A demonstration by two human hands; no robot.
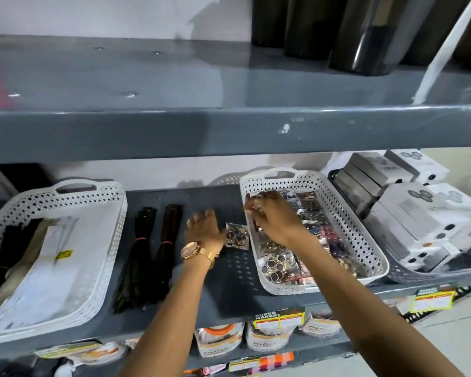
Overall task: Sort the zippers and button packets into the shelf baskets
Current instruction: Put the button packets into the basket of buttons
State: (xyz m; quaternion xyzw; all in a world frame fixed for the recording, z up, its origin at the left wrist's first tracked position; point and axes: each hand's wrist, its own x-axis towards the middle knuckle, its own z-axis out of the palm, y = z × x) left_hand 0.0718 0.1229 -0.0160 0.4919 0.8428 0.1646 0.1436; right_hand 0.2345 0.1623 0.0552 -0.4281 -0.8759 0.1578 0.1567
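Two white perforated baskets stand on the grey shelf. The right basket (370, 248) is filled with several clear button packets (276, 266). My right hand (272, 216) is over its far end, fingers pinched on a button packet. One loose button packet (236, 236) lies on the shelf just left of that basket, with my left hand (203, 227), wearing a gold watch, resting flat beside it and touching its edge. Two bundles of dark zippers (144, 251) lie on the shelf between the baskets. The left basket (104, 257) holds dark zippers and white paper packs.
Stacked white and grey boxes (408, 213) fill a dark basket at the far right. The upper shelf's thick front edge (229, 131) hangs over the work area, with black rolls (365, 36) on top. Packaged goods and price tags (278, 319) hang below the shelf front.
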